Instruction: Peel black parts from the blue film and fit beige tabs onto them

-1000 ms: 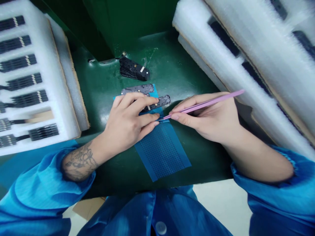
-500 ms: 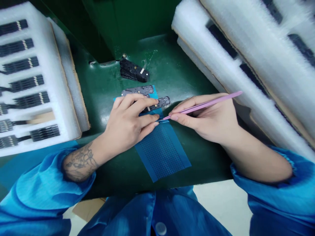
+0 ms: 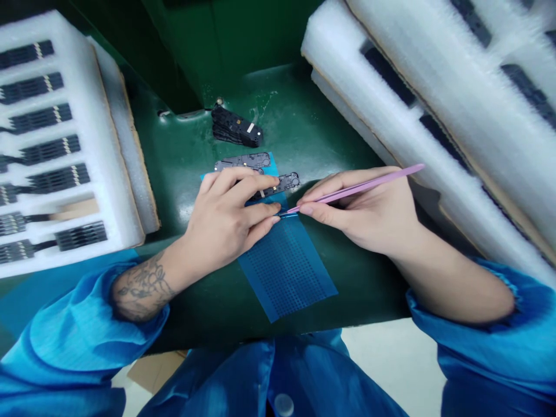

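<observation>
My right hand (image 3: 376,217) grips pink tweezers (image 3: 369,184), their tips down at a folded edge of a blue film sheet (image 3: 295,269) with rows of tiny dark marks. Close to the tips, the thumb and forefinger of my left hand (image 3: 232,211) come together on that fold. Another left fingertip rests on a flat black plastic part (image 3: 289,181) with small round holes, which lies over the film's upper end. Just behind it lies a second flat black part (image 3: 256,158), partly covered by the left hand. Whatever the tweezer tips touch is too small to make out.
A stack of similar black parts (image 3: 237,126) lies farther back on the green bench (image 3: 299,110). White foam trays with black parts in slots stand at left (image 3: 108,174) and right (image 3: 339,52). More blue film (image 3: 26,289) lies beneath the left tray.
Hardly anything differs. The tweezers and my right hand have shifted very slightly; my left hand keeps its place on the film and the black part.
</observation>
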Tool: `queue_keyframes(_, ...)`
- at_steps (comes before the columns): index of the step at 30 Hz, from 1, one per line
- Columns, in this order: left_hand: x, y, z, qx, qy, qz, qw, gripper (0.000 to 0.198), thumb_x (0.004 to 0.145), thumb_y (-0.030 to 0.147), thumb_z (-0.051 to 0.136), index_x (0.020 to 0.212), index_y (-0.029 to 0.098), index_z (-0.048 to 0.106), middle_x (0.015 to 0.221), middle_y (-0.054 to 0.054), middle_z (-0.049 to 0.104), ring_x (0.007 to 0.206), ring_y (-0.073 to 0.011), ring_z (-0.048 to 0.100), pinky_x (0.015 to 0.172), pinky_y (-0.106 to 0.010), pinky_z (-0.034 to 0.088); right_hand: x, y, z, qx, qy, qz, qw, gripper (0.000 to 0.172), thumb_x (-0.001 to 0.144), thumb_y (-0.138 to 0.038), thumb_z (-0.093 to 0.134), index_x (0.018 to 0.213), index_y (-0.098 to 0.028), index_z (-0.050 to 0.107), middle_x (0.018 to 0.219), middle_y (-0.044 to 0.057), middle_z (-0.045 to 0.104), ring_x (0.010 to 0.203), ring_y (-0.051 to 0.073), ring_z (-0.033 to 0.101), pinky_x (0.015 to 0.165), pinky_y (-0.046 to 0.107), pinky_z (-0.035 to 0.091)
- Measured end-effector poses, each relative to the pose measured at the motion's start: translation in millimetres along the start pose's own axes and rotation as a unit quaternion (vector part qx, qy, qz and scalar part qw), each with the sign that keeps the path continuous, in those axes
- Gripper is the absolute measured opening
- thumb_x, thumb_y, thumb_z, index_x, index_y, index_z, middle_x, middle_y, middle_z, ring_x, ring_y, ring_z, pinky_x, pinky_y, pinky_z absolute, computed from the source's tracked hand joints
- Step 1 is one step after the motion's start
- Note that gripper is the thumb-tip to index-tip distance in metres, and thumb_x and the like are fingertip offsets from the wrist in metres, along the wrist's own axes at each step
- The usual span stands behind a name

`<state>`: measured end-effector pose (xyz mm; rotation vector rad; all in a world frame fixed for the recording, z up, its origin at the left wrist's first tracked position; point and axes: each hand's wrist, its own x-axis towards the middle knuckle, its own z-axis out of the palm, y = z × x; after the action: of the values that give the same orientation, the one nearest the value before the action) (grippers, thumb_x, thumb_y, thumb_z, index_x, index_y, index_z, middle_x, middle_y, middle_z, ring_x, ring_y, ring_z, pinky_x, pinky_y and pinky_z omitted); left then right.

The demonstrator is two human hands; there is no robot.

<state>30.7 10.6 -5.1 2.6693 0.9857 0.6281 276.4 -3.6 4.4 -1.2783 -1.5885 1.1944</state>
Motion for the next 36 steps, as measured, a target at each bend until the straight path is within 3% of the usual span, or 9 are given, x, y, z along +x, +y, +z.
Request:
queue_keyframes(8,0,1,0.9,0.007,0.008,0.004,1.000,0.012,0.096,0.035,0.068,0.100,0.028,0.077,0.128,-0.002,0.069,0.119,-0.0260,0.060,0.095,-0.044,0.044,0,-1,0,0.015,0.017,0.012,1.000,0.013,0.076,-0.033,0.088,0.080,-0.024,0.079,0.075,0.001,0.078,0.064,0.018,0.070,0.057,0.031,0.057)
queue_keyframes(14,-3,1,-2.2,0.015,-0.001,0.028,1.000,0.023,0.091,0.038,0.073,0.110,0.025,0.072,0.132,-0.005,0.068,0.121,-0.0302,0.061,0.095,-0.048,0.046,6,0,1,0.047,0.145,0.015,0.988,0.015,0.080,-0.032,0.085,0.079,-0.021,0.076,0.069,0.001,0.075,0.060,0.016,0.072,0.056,0.029,0.060)
queue_keyframes(16,-2,1,-3.7,0.008,0.022,0.030,0.999,0.023,0.090,0.036,0.074,0.109,0.024,0.071,0.132,-0.007,0.067,0.119,-0.0303,0.062,0.093,-0.047,0.048,8,1,2,0.041,0.168,0.012,0.985,0.017,0.081,-0.034,0.085,0.078,-0.020,0.075,0.069,0.001,0.075,0.060,0.016,0.072,0.056,0.028,0.060)
queue_keyframes(19,0,0,-3.6,0.009,0.063,0.018,0.998,0.019,0.090,0.027,0.073,0.109,0.022,0.070,0.126,-0.008,0.070,0.109,-0.0264,0.066,0.087,-0.042,0.051,11,3,4,0.041,0.178,0.007,0.983,0.017,0.080,-0.033,0.085,0.078,-0.020,0.075,0.069,0.002,0.075,0.060,0.016,0.072,0.055,0.028,0.060)
queue_keyframes(23,2,0,-0.2,0.027,0.055,0.013,0.998,0.015,0.094,0.018,0.068,0.108,0.020,0.069,0.112,-0.005,0.074,0.095,-0.0203,0.068,0.079,-0.036,0.051,13,5,6,0.042,0.181,0.008,0.983,0.013,0.080,-0.028,0.085,0.079,-0.020,0.075,0.068,0.001,0.075,0.059,0.016,0.072,0.054,0.028,0.059)
queue_keyframes(36,3,1,1.4,0.009,0.049,0.004,0.999,0.016,0.094,0.015,0.067,0.109,0.019,0.070,0.112,-0.005,0.074,0.096,-0.0190,0.069,0.083,-0.035,0.055,14,3,6,0.021,0.167,0.040,0.985,0.011,0.081,-0.026,0.083,0.080,-0.018,0.076,0.070,0.002,0.076,0.061,0.015,0.072,0.055,0.027,0.061)
